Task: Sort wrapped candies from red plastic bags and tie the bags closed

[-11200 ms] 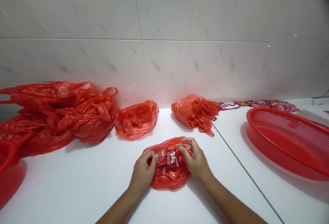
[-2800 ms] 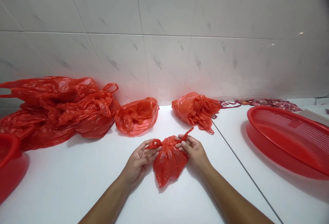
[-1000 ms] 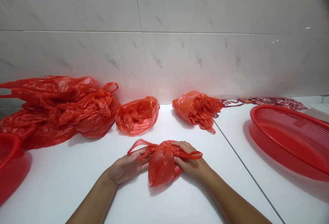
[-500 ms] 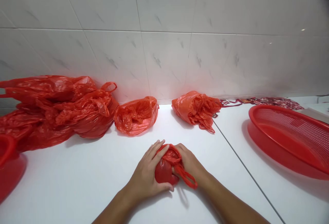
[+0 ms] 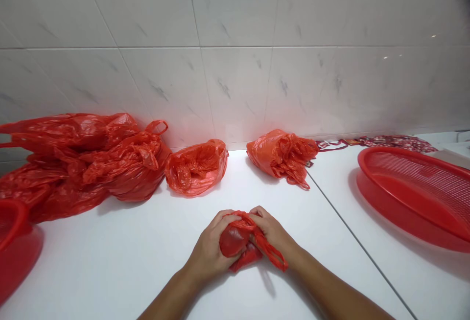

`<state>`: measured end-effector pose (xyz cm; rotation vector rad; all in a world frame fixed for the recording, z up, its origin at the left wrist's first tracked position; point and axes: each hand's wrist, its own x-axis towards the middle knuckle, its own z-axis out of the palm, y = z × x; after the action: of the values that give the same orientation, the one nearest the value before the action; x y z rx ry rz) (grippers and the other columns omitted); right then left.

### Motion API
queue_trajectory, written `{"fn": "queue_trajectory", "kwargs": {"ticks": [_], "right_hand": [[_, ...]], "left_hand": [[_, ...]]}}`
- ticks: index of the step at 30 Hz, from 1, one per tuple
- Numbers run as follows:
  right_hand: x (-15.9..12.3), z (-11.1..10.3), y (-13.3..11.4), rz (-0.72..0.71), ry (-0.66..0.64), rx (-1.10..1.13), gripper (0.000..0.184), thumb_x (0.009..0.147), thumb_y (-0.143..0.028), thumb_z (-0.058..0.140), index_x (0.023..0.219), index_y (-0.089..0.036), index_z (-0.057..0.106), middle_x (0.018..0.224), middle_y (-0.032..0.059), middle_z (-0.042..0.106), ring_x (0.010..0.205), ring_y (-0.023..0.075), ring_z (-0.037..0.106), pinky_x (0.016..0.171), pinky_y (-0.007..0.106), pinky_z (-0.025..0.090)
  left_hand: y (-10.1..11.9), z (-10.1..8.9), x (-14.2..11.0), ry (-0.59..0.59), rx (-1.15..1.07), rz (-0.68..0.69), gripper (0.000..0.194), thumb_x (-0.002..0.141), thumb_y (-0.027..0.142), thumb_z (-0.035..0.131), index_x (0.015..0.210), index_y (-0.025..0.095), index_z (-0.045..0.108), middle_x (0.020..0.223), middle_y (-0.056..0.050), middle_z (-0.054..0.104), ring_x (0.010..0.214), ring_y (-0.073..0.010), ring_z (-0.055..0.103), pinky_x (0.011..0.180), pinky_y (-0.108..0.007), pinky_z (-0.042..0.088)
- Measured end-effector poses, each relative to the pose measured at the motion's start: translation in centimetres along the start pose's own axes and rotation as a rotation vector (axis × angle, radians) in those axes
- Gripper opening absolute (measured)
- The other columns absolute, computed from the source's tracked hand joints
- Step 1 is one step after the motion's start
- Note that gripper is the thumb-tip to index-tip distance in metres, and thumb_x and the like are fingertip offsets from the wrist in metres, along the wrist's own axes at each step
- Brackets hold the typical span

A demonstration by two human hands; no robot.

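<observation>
1. Red plastic carrier bag [image 5: 235, 241]: balled into a tight bundle, squeezed betw. both hands, resting on white worktop [image 5: 110, 271]. Contents not visible.
2. L hand [image 5: 211, 246]: closed round left side of bundle, palm down, fingers curled over top.
3. R hand [image 5: 271, 234]: gripping right side of bundle, fingers over top, almost touching L hand.
4. Twisted bag handle [image 5: 273, 256]: stretched diagonally from top of bundle toward R wrist, end loop just beside wrist, under R hand's edge.
5. Worktop seam [image 5: 362, 251]: thin dark line, right of R hand, well apart from it.
6. Crumpled red bag [image 5: 196, 168]: ahead of L hand, near wall, not touching hands.
7. Second crumpled red bag [image 5: 281, 158]: ahead of R hand, against wall.
8. Heap of red bags [image 5: 81, 163]: far left of L hand, handle loop sticking up.
9. Red plastic basket [image 5: 14, 246]: partly in frame, far left of L hand, in front of heap.
10. Oval red mesh-sided basket [image 5: 414, 197]: well right of R hand, across seam.
11. Strip of dark-red printed packets [image 5: 396, 141]: beyond oval basket, along wall.
12. White marble-look wall tiles [image 5: 235, 51]: behind everything, far ahead of both hands.
</observation>
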<state>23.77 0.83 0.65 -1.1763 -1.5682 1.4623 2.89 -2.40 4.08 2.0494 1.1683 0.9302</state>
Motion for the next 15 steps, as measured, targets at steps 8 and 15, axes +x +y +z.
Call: {"fn": "queue_trajectory", "kwargs": {"ticks": [8,15], "right_hand": [[-0.7,-1.5,-0.6,-0.384,-0.028,-0.281,0.054,0.084,-0.036,0.08,0.135,-0.03,0.066,0.121,0.0063,0.063,0.111,0.0256,0.064,0.102,0.042,0.053],[-1.1,-1.6,-0.8,-0.363,-0.095,-0.282,0.101,0.07,-0.05,0.094,0.158,-0.029,0.049,0.168,0.0122,0.037,0.161,0.0375,0.024,0.127,0.056,0.032]], "left_hand": [[-0.2,-0.2,0.0,-0.002,-0.086,-0.04,0.016,0.097,0.022,0.059,0.106,0.025,0.072,0.109,-0.006,0.069,0.097,-0.0229,0.068,0.086,-0.037,0.055],[-1.1,0.0,0.0,0.023,-0.12,-0.101,0.009,0.094,0.02,0.057,0.092,0.021,0.065,0.093,-0.003,0.066,0.08,-0.0192,0.064,0.073,-0.033,0.051]]}}
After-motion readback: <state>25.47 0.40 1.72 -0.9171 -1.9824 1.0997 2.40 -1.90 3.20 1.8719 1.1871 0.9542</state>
